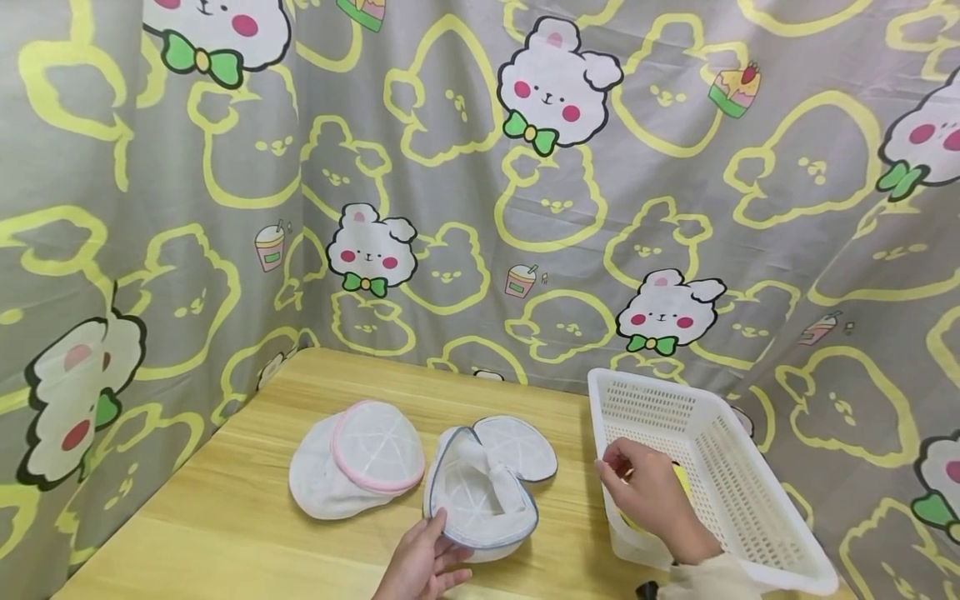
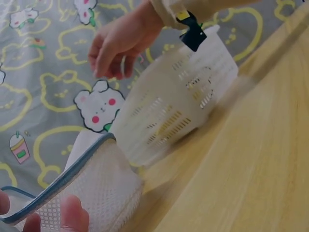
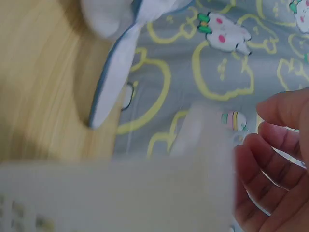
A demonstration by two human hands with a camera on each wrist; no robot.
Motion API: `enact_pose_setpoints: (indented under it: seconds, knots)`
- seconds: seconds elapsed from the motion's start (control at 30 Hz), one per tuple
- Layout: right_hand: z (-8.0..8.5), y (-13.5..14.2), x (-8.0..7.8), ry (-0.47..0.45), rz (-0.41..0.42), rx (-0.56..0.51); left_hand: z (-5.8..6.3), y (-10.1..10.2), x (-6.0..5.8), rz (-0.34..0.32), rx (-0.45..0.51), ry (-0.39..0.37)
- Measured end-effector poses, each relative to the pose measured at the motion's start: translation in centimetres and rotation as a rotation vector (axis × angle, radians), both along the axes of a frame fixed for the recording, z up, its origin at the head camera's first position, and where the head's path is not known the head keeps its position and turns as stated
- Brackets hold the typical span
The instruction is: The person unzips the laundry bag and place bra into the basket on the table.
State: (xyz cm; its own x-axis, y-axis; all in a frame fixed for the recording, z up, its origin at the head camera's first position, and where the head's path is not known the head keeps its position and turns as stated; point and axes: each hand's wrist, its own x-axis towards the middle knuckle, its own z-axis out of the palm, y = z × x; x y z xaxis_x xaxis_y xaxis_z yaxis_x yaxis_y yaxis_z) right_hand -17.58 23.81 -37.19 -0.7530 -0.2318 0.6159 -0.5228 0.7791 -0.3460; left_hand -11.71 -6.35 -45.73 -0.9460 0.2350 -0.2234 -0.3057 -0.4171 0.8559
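A white mesh laundry bag with blue trim (image 1: 517, 537) stands unzipped, its round lid (image 1: 517, 446) folded back. At its near left rim is my left hand (image 1: 423, 558), with the thumb over the edge and the fingers below, gripping it. In the left wrist view, fingertips (image 2: 73, 215) show against the mesh (image 2: 104, 193). My right hand (image 1: 648, 492) hovers over the near left side of a white plastic basket (image 1: 757, 467), fingers loosely curled and holding nothing. Something yellow (image 1: 681, 479) lies in the basket, partly hidden by that hand.
A second mesh laundry bag with pink trim (image 1: 378, 446) sits on the wooden table (image 1: 225, 517) at the left, its lid down. A patterned grey curtain (image 1: 465, 183) hangs behind the table and along both sides.
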Motion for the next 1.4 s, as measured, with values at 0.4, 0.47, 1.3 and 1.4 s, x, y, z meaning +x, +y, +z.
enact_pose_setpoints:
  seconds: [0.4, 0.47, 1.3, 1.4]
  knots:
    - [0.1, -4.8, 0.0, -0.015, 0.158, -0.074, 0.7, -0.3, 0.8, -0.008, -0.020, 0.020]
    - [-0.2, -5.4, 0.0, -0.023, 0.185, -0.086, 0.7, -0.3, 0.8, -0.015, -0.016, 0.023]
    - [-3.1, -11.9, 1.1, -0.081, 0.443, -0.116, 1.5, -1.3, 0.4, 0.133, -0.035, -0.044]
    - [-3.1, -12.5, 1.3, -0.103, 0.459, -0.116, 2.0, -2.2, -0.1, 0.202, -0.045, -0.041]
